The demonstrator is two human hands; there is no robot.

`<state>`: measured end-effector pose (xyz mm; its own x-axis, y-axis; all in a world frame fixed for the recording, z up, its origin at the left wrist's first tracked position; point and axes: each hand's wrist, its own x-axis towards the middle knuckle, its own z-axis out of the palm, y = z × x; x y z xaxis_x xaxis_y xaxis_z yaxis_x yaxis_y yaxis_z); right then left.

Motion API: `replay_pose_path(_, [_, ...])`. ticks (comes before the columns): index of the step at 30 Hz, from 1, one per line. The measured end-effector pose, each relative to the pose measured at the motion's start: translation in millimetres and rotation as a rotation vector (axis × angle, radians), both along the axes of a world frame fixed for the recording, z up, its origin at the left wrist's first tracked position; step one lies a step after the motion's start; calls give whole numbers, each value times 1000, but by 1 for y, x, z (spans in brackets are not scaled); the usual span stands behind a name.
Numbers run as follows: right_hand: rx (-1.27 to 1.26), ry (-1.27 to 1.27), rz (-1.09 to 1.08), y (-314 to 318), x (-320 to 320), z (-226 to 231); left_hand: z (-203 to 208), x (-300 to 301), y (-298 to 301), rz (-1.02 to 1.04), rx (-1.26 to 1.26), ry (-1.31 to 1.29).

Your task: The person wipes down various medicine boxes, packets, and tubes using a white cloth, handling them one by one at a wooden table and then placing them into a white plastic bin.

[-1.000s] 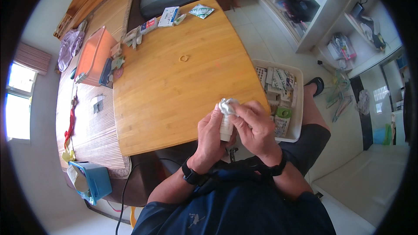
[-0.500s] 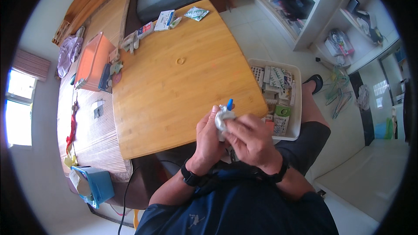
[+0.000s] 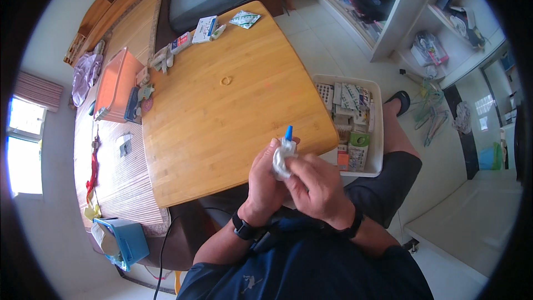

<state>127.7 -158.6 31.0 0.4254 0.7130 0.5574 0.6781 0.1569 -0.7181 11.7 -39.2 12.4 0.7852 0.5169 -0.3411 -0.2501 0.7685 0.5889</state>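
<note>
Just off the near right edge of the wooden table, my left hand is closed around a small white container, possibly a tube, with a pointed blue cap sticking up. A crumpled white wipe lies against the container and partly hides it. My right hand pinches the wipe between thumb and fingers, pressing it to the container. Both hands touch each other's work at the same spot, above my lap.
To the right, a white bin holds several medicine boxes and blister packs. A tan ring lies mid-table. Along the far edge are a white-and-blue box, a green-and-white packet and gloves. An orange bin stands left.
The fingers of my right hand have shifted on the wipe, and more of the container below the blue cap shows. The view has tilted slightly. My left hand keeps its hold.
</note>
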Motion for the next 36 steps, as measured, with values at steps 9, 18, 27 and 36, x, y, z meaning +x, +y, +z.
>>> replay_pose_path(9, [79, 61, 14, 8, 11, -2, 14, 6, -9, 73, 318, 45])
replay_pose_path(18, [132, -75, 43, 6, -2, -7, 1, -1, 3, 81, 147, 59])
replay_pose_path(27, [50, 28, 51, 5, 7, -2, 12, 11, -7, 136, 82, 141])
replay_pose_path(36, [104, 58, -6, 11, 16, -4, 12, 15, -8, 121, -132, 61])
